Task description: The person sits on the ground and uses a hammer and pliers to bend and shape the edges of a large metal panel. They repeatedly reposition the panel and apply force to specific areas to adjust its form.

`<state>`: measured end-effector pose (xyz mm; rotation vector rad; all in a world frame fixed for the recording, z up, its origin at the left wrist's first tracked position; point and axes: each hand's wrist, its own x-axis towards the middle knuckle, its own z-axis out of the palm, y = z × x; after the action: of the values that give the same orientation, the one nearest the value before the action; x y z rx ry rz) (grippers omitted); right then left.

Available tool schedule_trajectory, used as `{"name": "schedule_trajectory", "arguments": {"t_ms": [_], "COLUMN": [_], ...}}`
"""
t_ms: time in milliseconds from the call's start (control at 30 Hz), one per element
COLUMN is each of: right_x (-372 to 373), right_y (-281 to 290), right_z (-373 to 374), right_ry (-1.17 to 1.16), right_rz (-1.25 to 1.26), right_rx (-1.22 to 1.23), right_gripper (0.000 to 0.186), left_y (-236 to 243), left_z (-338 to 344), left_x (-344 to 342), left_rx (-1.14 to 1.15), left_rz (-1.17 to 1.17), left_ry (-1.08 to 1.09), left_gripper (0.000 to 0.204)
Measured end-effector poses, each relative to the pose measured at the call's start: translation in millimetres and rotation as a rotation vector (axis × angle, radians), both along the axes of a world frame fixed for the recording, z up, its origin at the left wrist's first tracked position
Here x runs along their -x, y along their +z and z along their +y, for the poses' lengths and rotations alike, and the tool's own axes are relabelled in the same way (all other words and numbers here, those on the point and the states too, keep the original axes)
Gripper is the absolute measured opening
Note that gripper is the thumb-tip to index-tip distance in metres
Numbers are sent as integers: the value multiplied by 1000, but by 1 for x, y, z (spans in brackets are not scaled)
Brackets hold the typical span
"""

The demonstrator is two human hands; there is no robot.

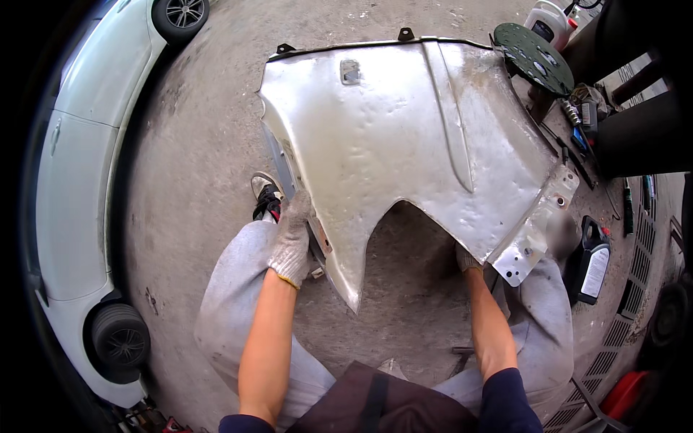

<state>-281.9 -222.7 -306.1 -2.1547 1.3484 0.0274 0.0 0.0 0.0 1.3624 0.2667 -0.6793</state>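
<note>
A large silver, dented car body panel (375, 123) with an arched cutout, raised rib and holed bracket strip (523, 249) lies across the space between my legs. My left hand (291, 234), in a pale knitted glove, grips the panel's left edge with fingers closed on it. My right hand (469, 257), also gloved, reaches under the panel's lower right edge beside the arch; its fingers are hidden. The forearms come up from below, either side of the cutout.
A white car (79, 195) stands along the left. At right are a green round stool top (533, 58), a white jug (545, 25), dark cylinders (628, 133), scattered tools (577, 155), a black bottle (588, 263) and a floor grate (632, 278). My shoe (266, 195) is left of the panel.
</note>
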Motion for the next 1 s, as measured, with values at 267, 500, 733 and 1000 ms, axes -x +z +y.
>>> {"name": "schedule_trajectory", "arguments": {"t_ms": [267, 500, 733, 1000], "right_x": [-11, -6, -28, -137], "right_y": [101, 190, 386, 454], "right_z": [108, 156, 138, 79], "right_ry": [0, -317, -192, 159], "right_rz": [29, -349, -879, -823], "right_rx": [-283, -985, -1317, -403], "right_gripper": [48, 32, 40, 24], "left_y": [-12, -45, -30, 9], "left_z": [18, 42, 46, 78], "left_x": [-28, -49, -12, -2], "left_rx": [-13, -8, -54, -85], "left_rz": [-59, -126, -193, -142], "left_ry": [-94, -219, -159, -297], "left_gripper": [81, 89, 100, 71]}}
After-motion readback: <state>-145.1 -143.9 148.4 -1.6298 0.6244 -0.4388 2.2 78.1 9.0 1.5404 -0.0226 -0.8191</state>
